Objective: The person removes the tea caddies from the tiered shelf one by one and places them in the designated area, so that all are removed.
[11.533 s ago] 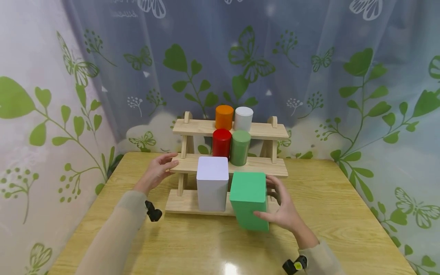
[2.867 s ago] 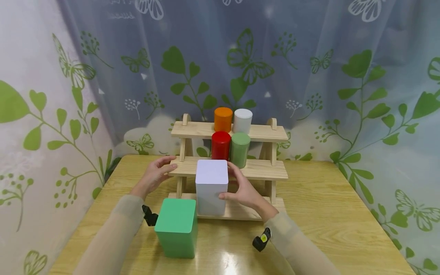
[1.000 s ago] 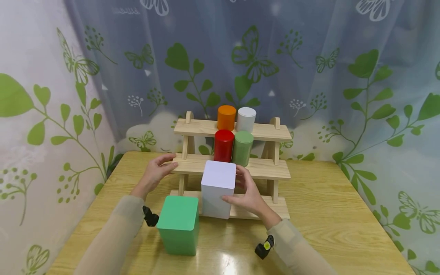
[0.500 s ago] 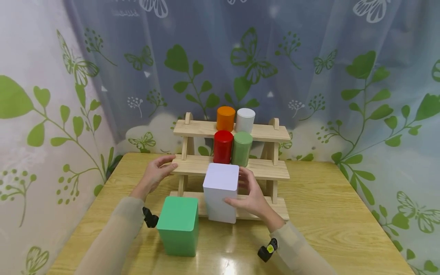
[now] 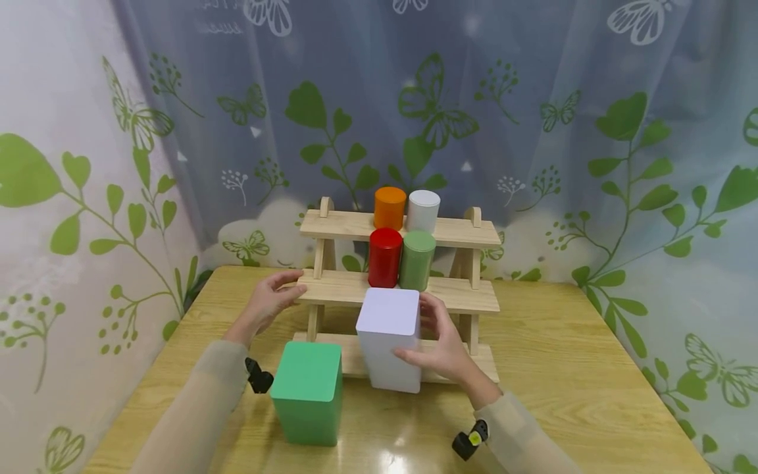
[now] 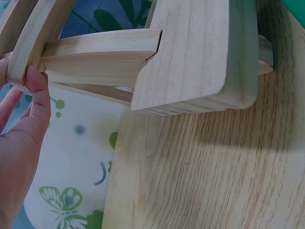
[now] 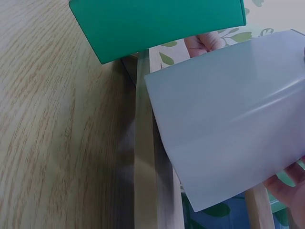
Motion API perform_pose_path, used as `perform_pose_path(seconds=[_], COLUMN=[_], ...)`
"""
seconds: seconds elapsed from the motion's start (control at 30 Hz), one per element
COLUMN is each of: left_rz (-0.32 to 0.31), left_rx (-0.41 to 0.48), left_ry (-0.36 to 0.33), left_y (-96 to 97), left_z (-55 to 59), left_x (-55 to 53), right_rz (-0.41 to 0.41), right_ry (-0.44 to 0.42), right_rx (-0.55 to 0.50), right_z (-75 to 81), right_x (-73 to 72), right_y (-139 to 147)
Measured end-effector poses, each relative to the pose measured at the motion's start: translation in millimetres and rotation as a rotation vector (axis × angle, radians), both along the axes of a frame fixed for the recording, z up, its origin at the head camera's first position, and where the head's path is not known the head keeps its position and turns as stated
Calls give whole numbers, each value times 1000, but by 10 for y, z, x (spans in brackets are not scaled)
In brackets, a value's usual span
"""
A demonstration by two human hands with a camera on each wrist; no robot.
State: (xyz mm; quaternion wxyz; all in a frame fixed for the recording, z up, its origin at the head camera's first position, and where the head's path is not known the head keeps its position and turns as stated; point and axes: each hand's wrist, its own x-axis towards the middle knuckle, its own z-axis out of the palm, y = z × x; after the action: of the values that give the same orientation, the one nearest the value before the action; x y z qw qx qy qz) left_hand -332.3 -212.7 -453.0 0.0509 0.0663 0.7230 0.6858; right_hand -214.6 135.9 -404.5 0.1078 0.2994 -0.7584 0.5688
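Observation:
My right hand (image 5: 445,349) grips a tall white box (image 5: 392,342) from its right side, thumb on the front and fingers round the back. The box leans slightly and hangs at the front of the bottom tier; in the right wrist view the white box (image 7: 228,114) overlaps that tier's front edge. With thumb and fingers, my left hand (image 5: 269,304) pinches the left end of the middle tier of a wooden stepped shelf (image 5: 456,295); the left wrist view shows the fingers (image 6: 38,102) on the board's end. A green box (image 5: 308,395) stands on the table, front left.
An orange canister (image 5: 389,209) and a white canister (image 5: 423,212) stand on the top tier. On the middle tier are a red canister (image 5: 385,260) and a light green canister (image 5: 417,262). A patterned curtain (image 5: 533,131) hangs behind the wooden table (image 5: 551,368).
The green box went from my right hand at the shelf's right to the table at front left. My right hand then took the white box, which has shifted right and toward me, tilting. Left hand stayed.

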Motion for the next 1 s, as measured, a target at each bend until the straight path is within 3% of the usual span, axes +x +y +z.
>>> perform_pose_path(seconds=[0.57, 1.0], left_rz=[17, 9], left_rx=[-8, 0], left_ry=[-3, 2], left_y=[10, 3], left_z=[9, 4], left_x=[8, -5], right_rz=[-45, 3], right_ry=[49, 96], right_rx=[45, 35], right_z=[53, 36], right_x=[107, 196], right_y=[84, 116])
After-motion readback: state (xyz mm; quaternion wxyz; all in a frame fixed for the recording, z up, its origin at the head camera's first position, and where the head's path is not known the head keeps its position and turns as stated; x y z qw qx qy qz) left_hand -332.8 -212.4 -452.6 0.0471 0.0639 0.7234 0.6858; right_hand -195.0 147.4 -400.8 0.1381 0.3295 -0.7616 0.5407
